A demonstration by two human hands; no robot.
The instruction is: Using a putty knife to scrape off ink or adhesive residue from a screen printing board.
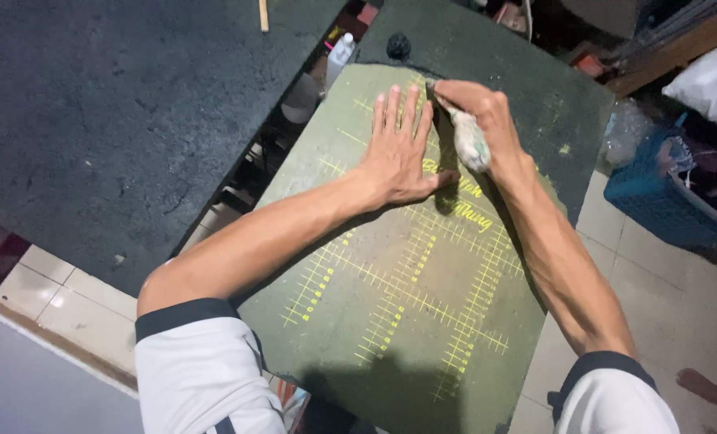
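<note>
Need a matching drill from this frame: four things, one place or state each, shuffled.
Things:
1. left hand
2. right hand
3. white bottle
4. blue basket

Places or states:
A. on the tiled floor, right of the bench
B. flat, palm down on the green cutting mat
C. in the gap between the two dark tabletops
D. closed around a whitish wrapped tool

Pairs: 1-B, 2-D, 3-C, 4-A

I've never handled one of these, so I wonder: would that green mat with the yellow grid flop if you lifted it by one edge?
Probably only a little. The green mat lies dead flat with straight edges, suggesting a fairly stiff sheet. The left hand presses flat on it while the right hand works a rag-like wad, hinting it might slide otherwise.
</note>
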